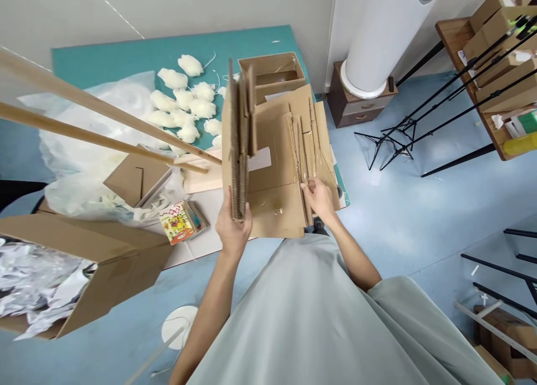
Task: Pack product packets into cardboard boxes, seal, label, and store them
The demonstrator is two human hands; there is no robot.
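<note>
My left hand (pixel 233 228) is closed round the lower edge of a stack of flattened cardboard pieces (pixel 239 139), held upright on edge above the table. My right hand (pixel 319 197) pinches the near edge of one of several flattened cardboard sheets (pixel 289 155) lying in a pile on the teal table (pixel 126 55). Clear tape shines on those sheets. An open small cardboard box (pixel 272 74) stands just behind the pile.
Several white fluffy pieces (pixel 184 102) and clear plastic bags (pixel 96 144) lie at the table's left. Two wooden sticks (pixel 92 119) cross above. A colourful booklet (pixel 178 222), a large box of shredded paper (pixel 50 273), a small cabinet (pixel 356 102), black stands (pixel 419 127) and shelving (pixel 495 66) surround.
</note>
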